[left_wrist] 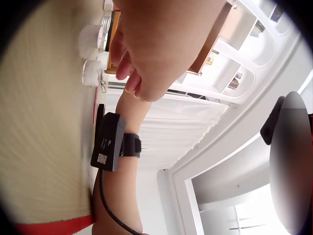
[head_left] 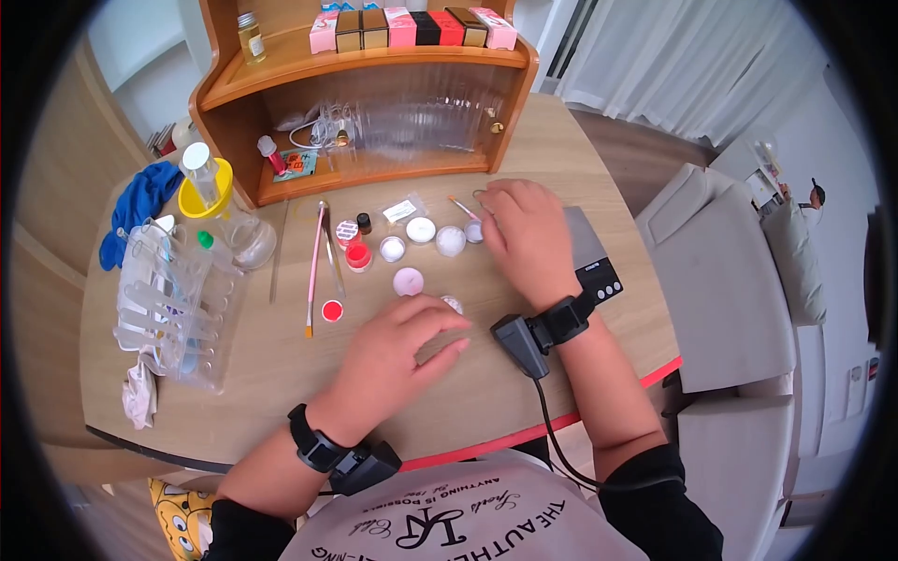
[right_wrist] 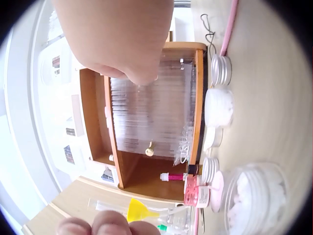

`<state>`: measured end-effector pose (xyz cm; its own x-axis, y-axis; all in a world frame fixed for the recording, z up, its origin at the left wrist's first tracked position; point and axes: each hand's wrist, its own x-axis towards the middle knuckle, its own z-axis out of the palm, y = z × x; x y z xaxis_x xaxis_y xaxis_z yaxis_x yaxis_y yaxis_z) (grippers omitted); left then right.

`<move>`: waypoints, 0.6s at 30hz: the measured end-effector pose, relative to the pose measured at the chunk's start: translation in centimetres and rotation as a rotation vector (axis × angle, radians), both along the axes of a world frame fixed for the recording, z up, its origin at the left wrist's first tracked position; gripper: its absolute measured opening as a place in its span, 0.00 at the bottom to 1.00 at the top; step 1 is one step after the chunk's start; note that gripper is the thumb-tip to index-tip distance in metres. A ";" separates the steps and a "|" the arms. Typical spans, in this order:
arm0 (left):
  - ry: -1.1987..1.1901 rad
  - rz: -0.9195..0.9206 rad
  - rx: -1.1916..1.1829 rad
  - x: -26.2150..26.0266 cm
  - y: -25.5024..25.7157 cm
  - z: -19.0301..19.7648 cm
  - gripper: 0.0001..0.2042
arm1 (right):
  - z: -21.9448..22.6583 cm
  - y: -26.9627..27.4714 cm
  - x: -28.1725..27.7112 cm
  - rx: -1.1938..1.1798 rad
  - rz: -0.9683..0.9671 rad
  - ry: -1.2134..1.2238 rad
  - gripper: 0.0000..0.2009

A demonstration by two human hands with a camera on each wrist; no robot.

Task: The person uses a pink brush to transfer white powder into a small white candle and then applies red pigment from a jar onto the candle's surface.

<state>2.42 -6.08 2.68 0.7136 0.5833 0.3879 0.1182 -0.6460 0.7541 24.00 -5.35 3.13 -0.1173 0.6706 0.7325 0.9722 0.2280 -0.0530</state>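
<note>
My left hand (head_left: 398, 341) hovers over the table with thumb and fingers apart, holding nothing. Just beyond its fingertips lie a pink round disc (head_left: 408, 281) and a small jar (head_left: 452, 306), partly hidden by the hand; in the right wrist view this clear jar (right_wrist: 259, 198) contains pale chunks. My right hand (head_left: 528, 234) is raised with loosely bent fingers, and nothing shows in its grasp. Near it are a small round jar (head_left: 474, 232), a thin brush (head_left: 462, 207) and a bent wire piece (right_wrist: 208, 34) on the table.
White-filled jars (head_left: 451, 241) and a red pot (head_left: 358, 257) stand mid-table. Brushes (head_left: 313, 271) lie left of them, beside a clear rack (head_left: 178, 318) and a yellow funnel (head_left: 208, 192). A wooden cabinet (head_left: 365, 70) stands behind; a digital scale (head_left: 597, 276) sits right.
</note>
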 end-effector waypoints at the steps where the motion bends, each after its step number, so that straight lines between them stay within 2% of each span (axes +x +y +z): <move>1: 0.010 -0.006 -0.036 0.2 -0.3 0.0 0.11 | 0.5 0.1 -0.4 0.002 -0.003 0.002 0.07; 2: 0.012 -0.008 -0.034 0.3 -0.5 0.1 0.11 | 1.1 0.1 -0.9 0.020 0.014 0.011 0.07; 4: 0.003 0.034 -0.197 0.5 -1.0 0.6 0.14 | 2.0 0.1 -1.5 0.038 0.030 0.021 0.07; 7: 0.010 0.031 -0.173 0.3 -0.9 0.3 0.17 | 1.9 0.0 -1.9 0.092 0.066 0.116 0.06; 8: 0.010 0.037 -0.173 0.1 -0.7 0.3 0.17 | 1.3 -0.4 -1.6 0.030 0.068 0.146 0.06; 10: 0.015 0.046 -0.025 -0.3 -0.2 0.4 0.14 | 0.1 -1.0 -0.5 -0.036 0.077 0.173 0.05; 11: 0.014 0.051 -0.029 -0.5 0.2 0.4 0.14 | -0.5 -1.3 0.2 -0.142 0.078 0.285 0.06; 12: 0.000 0.085 0.076 -0.8 0.8 0.4 0.13 | -0.9 -1.6 0.7 -0.249 0.078 0.396 0.06; 13: -0.014 0.119 0.184 -1.0 1.4 0.4 0.11 | -0.9 -1.9 1.0 -0.267 0.070 0.489 0.07; 14: -0.015 0.126 0.185 -1.2 1.8 0.6 0.11 | -0.8 -1.9 1.3 -0.267 0.076 0.486 0.07; 16: -0.005 0.265 0.183 -1.7 2.6 0.9 0.08 | -0.8 -1.9 1.8 -0.263 0.003 0.605 0.07; 18: 0.011 0.310 0.228 -2.3 3.6 0.9 0.08 | -0.8 -2.0 2.6 -0.267 -0.024 0.553 0.07</move>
